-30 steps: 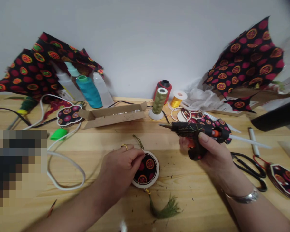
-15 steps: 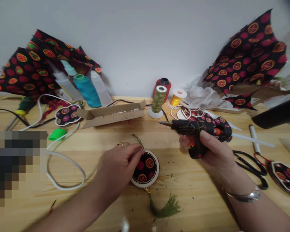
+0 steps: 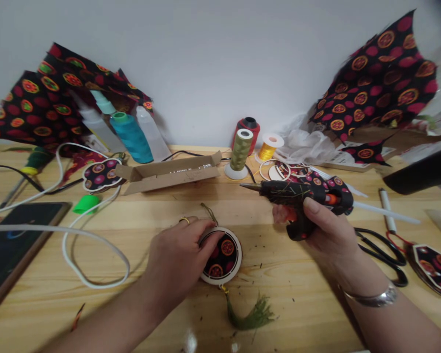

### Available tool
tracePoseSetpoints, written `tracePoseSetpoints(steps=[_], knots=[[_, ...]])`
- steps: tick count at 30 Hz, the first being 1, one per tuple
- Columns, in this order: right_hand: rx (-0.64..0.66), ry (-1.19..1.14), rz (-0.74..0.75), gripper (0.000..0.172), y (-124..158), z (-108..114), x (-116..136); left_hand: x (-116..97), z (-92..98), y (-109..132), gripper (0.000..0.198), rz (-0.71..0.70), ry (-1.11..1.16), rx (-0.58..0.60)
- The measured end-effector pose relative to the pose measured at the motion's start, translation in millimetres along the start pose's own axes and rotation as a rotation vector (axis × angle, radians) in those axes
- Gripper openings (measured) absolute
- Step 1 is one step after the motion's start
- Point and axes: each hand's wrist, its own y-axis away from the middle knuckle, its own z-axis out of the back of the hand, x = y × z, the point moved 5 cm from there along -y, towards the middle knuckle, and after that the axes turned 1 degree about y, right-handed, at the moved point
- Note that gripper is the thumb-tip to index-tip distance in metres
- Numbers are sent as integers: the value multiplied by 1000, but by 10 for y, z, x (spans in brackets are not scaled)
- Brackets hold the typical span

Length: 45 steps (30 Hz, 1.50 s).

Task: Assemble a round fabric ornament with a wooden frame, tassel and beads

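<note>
My left hand (image 3: 180, 250) grips the upper left edge of a round pendant (image 3: 222, 257), its thumb over the patterned fabric. The pendant lies flat, with a pale rim around dark fabric. A green tassel (image 3: 252, 314) hangs from its near end by a yellow knot, and a green cord loop (image 3: 208, 211) sticks out at the far end. My right hand (image 3: 327, 230) is closed around the handle of a black hot glue gun (image 3: 301, 196), held above the table to the right of the pendant. Its nozzle points left, and a clear glue stick (image 3: 387, 213) protrudes from the back.
Behind stand an open cardboard box (image 3: 172, 172), a green thread spool (image 3: 241, 152), a yellow spool (image 3: 268, 148) and a teal thread cone (image 3: 132, 138). A phone (image 3: 22, 245) and white cable (image 3: 95, 282) lie left. Scissors (image 3: 382, 255) and another fabric pendant (image 3: 435, 269) lie right.
My left thumb and fingers have shifted slightly from the pendant's top towards its left edge. The glue gun and my right hand have stayed almost in place.
</note>
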Motion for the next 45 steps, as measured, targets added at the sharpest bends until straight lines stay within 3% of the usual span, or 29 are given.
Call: tracePoseSetpoints(steps=[12,45], knots=[[3,-15,-14,33,-2,-20,4,21,6,0,30,56,-81,21],[19,-64,-5,30,9,-14,-22,80,0,-40,25,87,148,79]])
